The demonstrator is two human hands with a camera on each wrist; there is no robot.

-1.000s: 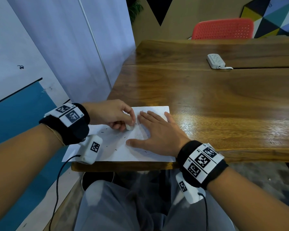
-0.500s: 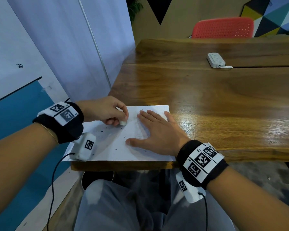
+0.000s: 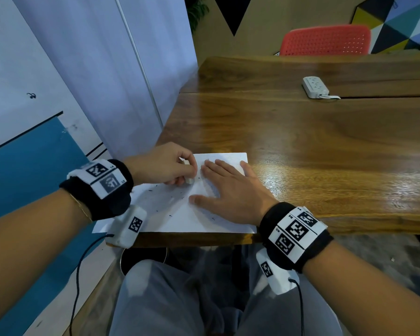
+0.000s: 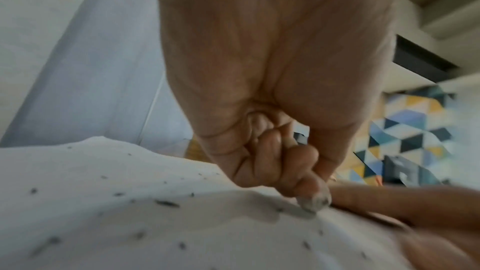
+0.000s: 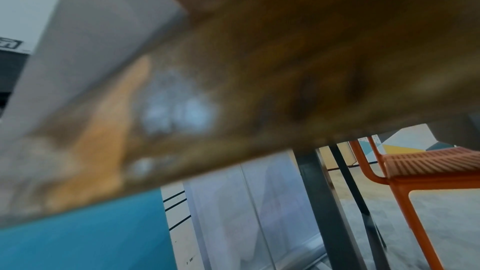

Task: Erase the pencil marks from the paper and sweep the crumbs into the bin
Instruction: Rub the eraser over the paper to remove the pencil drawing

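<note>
Left hand (image 3: 164, 164) curled, pinching a white eraser (image 3: 189, 180) against the paper (image 3: 180, 214). Right hand (image 3: 230, 190) spread flat on the paper, fingers straight, just beside the eraser at its 3 o'clock. Paper lying at the near left corner of the bench (image 3: 301, 146), its left edge hanging over the side. Dark crumbs (image 3: 155, 190) scattered on the sheet, mostly at 7 o'clock from the eraser. Bin (image 3: 143, 257) partly seen under the bench edge, at 6 o'clock from the paper. Power strip (image 3: 315, 87) far away at 1 o'clock, red chair (image 3: 325, 43) behind the bench.
</note>
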